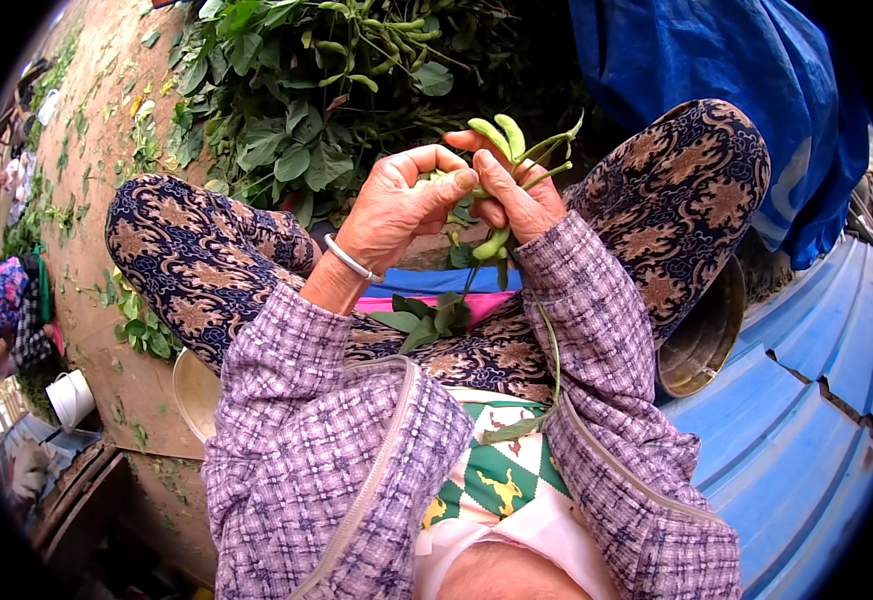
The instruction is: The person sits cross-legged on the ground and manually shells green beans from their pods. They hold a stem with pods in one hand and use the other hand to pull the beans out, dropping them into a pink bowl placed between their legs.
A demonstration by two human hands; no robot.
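Observation:
My right hand (520, 187) is closed around a green soybean stem (552, 174) with several plump pods (498, 138) on it. Some pods stick up above the fingers and one hangs just below them. Leaves on the stem's lower part (436, 319) hang over my lap. My left hand (406, 199), with a pale bangle at the wrist, meets the right hand at the fingertips. Its thumb and index finger pinch a green pod, partly hidden by the fingers. Beyond both hands lies a large heap of soybean plants (309, 142) with leaves and pods.
A blue tarp (714, 97) hangs at the upper right, above blue corrugated sheets (781, 450). A metal bucket (703, 337) stands by the right knee, a pale container (194, 394) by the left. Farther left are a white bucket (71, 399), another person (12, 315) and leaf-strewn ground (98, 262).

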